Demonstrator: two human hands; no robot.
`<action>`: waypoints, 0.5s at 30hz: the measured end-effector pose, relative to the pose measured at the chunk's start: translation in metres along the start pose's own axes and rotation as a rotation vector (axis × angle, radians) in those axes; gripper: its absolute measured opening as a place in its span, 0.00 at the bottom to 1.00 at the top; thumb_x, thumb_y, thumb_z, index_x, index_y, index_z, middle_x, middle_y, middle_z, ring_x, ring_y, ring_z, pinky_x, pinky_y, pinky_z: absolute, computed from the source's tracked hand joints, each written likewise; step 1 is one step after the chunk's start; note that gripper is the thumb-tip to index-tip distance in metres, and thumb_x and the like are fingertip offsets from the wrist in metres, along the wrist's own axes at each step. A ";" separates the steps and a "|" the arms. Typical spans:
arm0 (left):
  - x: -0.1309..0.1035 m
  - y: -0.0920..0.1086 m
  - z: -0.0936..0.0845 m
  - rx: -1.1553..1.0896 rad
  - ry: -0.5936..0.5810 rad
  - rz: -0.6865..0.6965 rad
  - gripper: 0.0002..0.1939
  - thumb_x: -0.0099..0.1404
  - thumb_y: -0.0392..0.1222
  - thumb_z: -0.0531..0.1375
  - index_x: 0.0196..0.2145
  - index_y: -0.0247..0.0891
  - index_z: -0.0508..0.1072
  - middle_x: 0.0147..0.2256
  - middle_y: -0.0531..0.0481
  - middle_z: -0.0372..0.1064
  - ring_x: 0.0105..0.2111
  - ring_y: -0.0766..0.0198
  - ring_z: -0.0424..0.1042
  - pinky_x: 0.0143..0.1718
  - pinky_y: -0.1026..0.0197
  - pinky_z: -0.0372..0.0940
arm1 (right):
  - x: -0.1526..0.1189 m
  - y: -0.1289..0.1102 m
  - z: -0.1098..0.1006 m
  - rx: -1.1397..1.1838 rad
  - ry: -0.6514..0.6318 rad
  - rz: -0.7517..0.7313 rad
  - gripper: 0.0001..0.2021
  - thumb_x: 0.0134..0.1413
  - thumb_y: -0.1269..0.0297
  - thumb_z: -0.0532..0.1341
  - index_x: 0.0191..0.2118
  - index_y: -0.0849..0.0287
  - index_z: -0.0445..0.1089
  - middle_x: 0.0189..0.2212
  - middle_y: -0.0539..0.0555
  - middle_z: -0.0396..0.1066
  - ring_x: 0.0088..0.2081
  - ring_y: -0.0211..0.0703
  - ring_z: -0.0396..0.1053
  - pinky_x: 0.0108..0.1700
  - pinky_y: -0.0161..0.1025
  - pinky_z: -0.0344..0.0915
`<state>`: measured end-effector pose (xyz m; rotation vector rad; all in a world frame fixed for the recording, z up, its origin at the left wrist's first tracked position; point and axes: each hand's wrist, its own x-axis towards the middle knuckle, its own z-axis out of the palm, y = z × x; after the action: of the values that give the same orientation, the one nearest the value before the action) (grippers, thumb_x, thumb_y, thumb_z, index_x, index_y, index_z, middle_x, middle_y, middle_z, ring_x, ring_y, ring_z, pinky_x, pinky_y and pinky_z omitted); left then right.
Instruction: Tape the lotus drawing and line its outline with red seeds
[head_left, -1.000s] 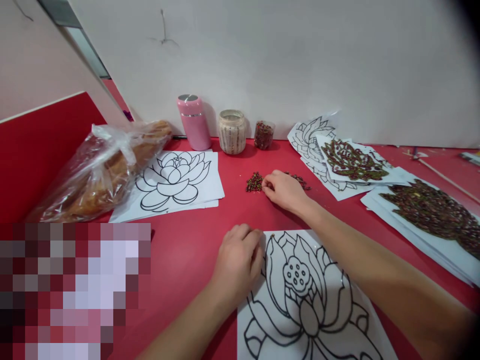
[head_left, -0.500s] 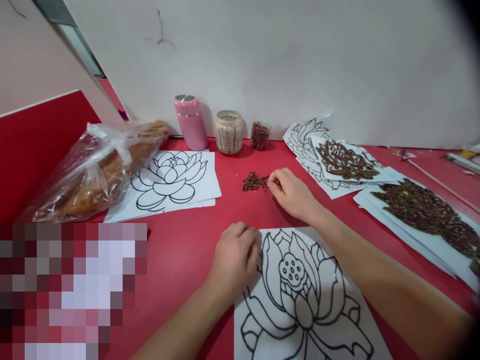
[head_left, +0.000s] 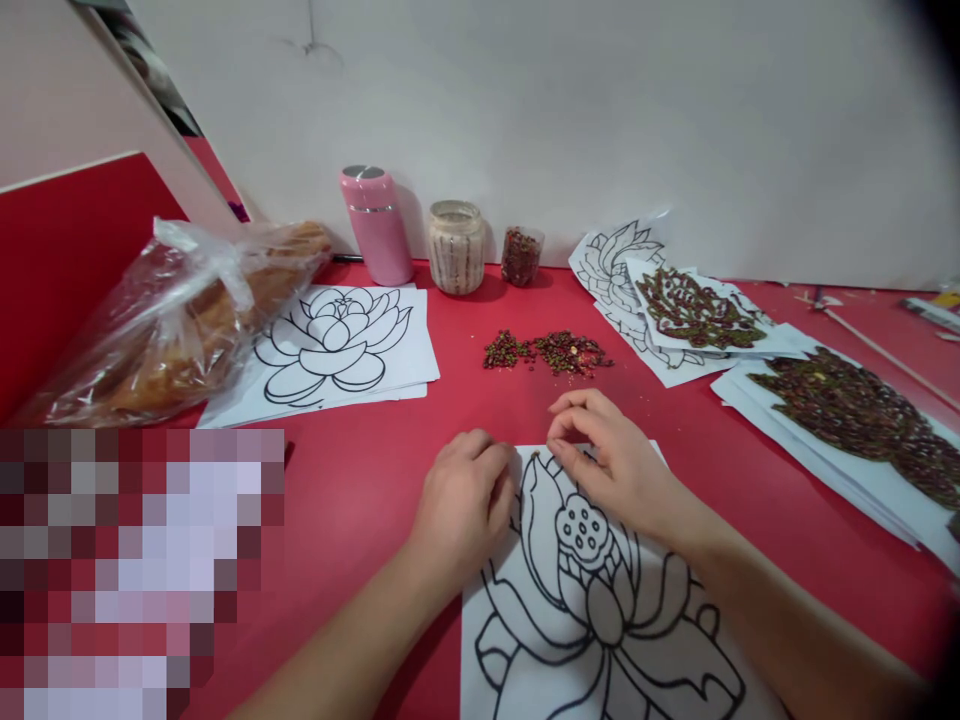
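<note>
Front lotus paper (head_left: 592,690) smooth. Little beans (head_left: 570,352) bumpy, hard-looking. Bean-covered picture (head_left: 855,410) rough all over. Tabletop (head_left: 337,520) smooth, bit shiny. From here, bag (head_left: 202,310) looks like thin, crinkly, see-through plastic. Bottle (head_left: 381,240) slick and glossy, with metal-looking ring (head_left: 372,209). Jar (head_left: 456,255) looks like streaky glass. Small cup (head_left: 523,257) clear plastic-looking. Wall (head_left: 525,110) dull.

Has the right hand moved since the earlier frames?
Yes: the right hand has drawn back, away from the beans and over the drawing.

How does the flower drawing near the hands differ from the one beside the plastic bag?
The near drawing shows an oval-marked pod; the left drawing shows none. The right hand hides part of the near drawing, none of the left drawing. Both are black outlines on white.
</note>
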<state>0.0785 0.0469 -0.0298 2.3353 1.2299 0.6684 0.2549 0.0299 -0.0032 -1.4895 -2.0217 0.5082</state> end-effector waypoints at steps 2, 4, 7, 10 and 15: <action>0.000 -0.001 0.001 -0.002 -0.004 -0.006 0.11 0.58 0.33 0.48 0.33 0.36 0.69 0.30 0.47 0.63 0.32 0.61 0.63 0.31 0.60 0.60 | -0.001 -0.001 0.003 -0.026 -0.016 -0.007 0.04 0.53 0.70 0.52 0.30 0.57 0.63 0.40 0.55 0.59 0.46 0.44 0.58 0.44 0.41 0.60; -0.001 -0.001 0.001 -0.005 -0.008 -0.011 0.11 0.58 0.33 0.48 0.33 0.35 0.69 0.30 0.47 0.62 0.32 0.61 0.62 0.32 0.60 0.60 | -0.002 -0.001 0.006 -0.061 -0.027 -0.010 0.04 0.53 0.70 0.53 0.31 0.57 0.63 0.41 0.55 0.59 0.46 0.44 0.58 0.45 0.42 0.60; -0.002 -0.002 0.002 -0.012 -0.007 -0.009 0.11 0.58 0.33 0.48 0.33 0.35 0.69 0.30 0.47 0.62 0.32 0.61 0.62 0.32 0.60 0.60 | -0.002 -0.002 0.010 -0.116 -0.042 -0.028 0.04 0.52 0.71 0.53 0.31 0.58 0.64 0.41 0.56 0.59 0.45 0.44 0.58 0.45 0.42 0.59; -0.002 -0.002 0.002 -0.014 -0.003 -0.009 0.10 0.58 0.34 0.49 0.31 0.35 0.69 0.30 0.46 0.62 0.32 0.61 0.62 0.32 0.60 0.60 | 0.000 -0.003 0.014 -0.161 -0.043 -0.055 0.04 0.51 0.71 0.53 0.31 0.59 0.65 0.40 0.56 0.60 0.44 0.44 0.58 0.45 0.42 0.59; -0.001 -0.001 0.001 -0.011 -0.002 -0.008 0.10 0.58 0.33 0.48 0.30 0.35 0.69 0.30 0.47 0.62 0.32 0.61 0.61 0.31 0.60 0.60 | 0.002 -0.005 0.018 -0.234 -0.017 -0.092 0.04 0.51 0.71 0.54 0.30 0.60 0.65 0.40 0.57 0.61 0.42 0.45 0.58 0.43 0.42 0.59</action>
<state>0.0781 0.0462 -0.0316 2.3210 1.2310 0.6687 0.2393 0.0305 -0.0139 -1.5198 -2.2127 0.2543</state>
